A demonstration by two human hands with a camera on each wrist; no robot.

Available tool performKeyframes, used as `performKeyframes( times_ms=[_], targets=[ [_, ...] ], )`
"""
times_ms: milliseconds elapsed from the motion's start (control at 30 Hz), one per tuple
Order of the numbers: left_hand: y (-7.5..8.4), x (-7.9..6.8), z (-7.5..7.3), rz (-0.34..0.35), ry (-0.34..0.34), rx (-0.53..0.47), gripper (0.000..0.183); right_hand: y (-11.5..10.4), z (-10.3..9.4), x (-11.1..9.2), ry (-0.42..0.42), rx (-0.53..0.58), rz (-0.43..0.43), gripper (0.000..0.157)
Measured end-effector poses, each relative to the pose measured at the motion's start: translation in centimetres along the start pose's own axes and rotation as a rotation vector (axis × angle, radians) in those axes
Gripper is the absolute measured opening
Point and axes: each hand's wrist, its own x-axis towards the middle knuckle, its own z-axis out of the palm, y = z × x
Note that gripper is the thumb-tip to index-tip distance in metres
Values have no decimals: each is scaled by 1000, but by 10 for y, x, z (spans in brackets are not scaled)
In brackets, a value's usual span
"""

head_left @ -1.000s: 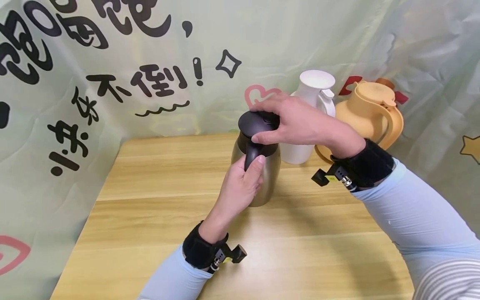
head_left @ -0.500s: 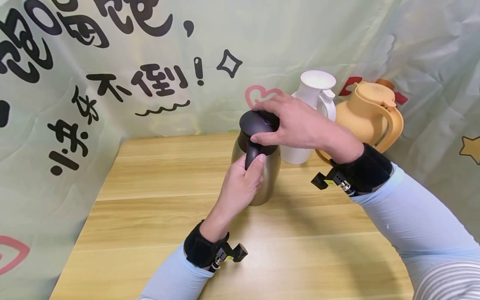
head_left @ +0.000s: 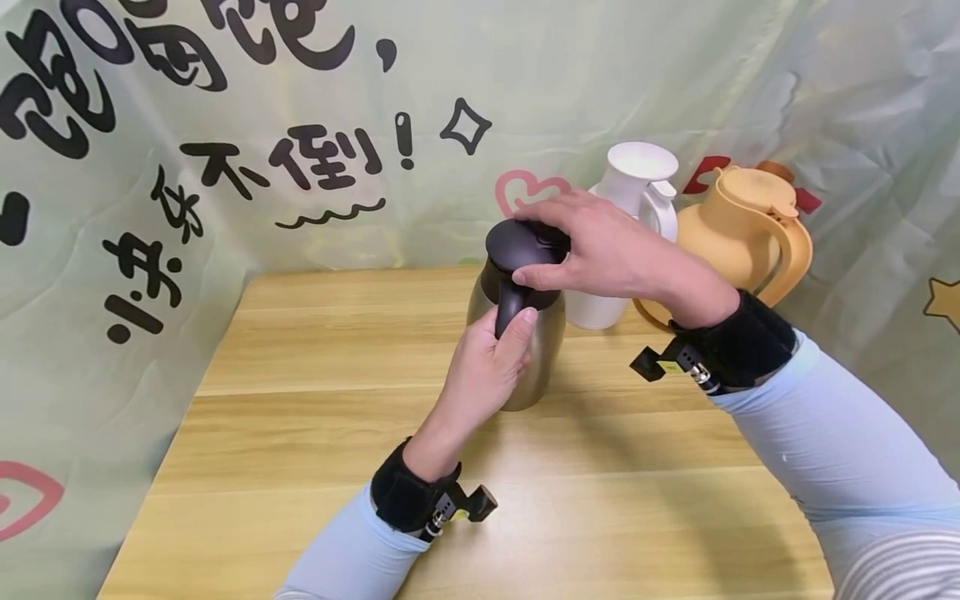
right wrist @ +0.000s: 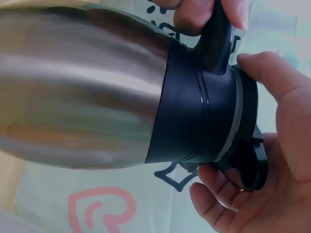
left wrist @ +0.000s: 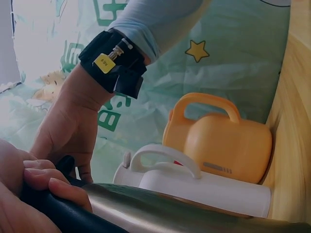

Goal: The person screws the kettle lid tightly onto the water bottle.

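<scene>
A stainless steel vacuum jug (head_left: 546, 354) with a black collar stands on the table in the head view. My left hand (head_left: 483, 362) grips its black handle (head_left: 510, 307), thumb along the top. Over the round black lid (head_left: 513, 244) arches my right hand (head_left: 600, 250), holding it between the thumb on the handle side and fingers on the far side. In the right wrist view, the lid's rim (right wrist: 249, 104) sits on the black collar (right wrist: 189, 107), with a pale ring showing between them. Part of the lid is hidden under the right hand.
Right behind the steel jug stands a white jug (head_left: 645, 162), partly covered by my right hand and forearm. Beside it is a yellow-orange jug (head_left: 750, 217) with a large handle. A printed cloth (head_left: 337, 100) hangs behind the wooden table (head_left: 322, 350).
The head view has shifted slightly, so the scene sits a little further right. Both hands keep their hold on the jug's handle and lid.
</scene>
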Motion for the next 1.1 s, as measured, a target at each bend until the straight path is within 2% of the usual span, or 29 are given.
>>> performKeyframes(
  times_ms=[267,467,567,633,733,900,1000,1100],
  targets=[
    [2,0,1,5,-1,20,43,-4,4,-2,42,-55,81,78],
    [18,-4,1,-3,11,34,35,-10,7,-3,72,-86,150,81],
    [19,-5,1,4,11,34,34,-13,7,-3,62,-96,184,86],
    [15,-4,1,6,6,34,34,-15,5,-4,37,-97,189,91],
    [6,-1,1,15,1,33,37,-14,-6,-5,8,-34,175,90],
    [0,1,0,29,8,34,40,-10,-29,-3,-34,126,164,72],
    [0,1,0,26,13,35,41,-8,-33,2,-116,134,148,69],
    [0,0,0,24,9,32,39,-8,-31,6,-215,96,132,70]
  ],
)
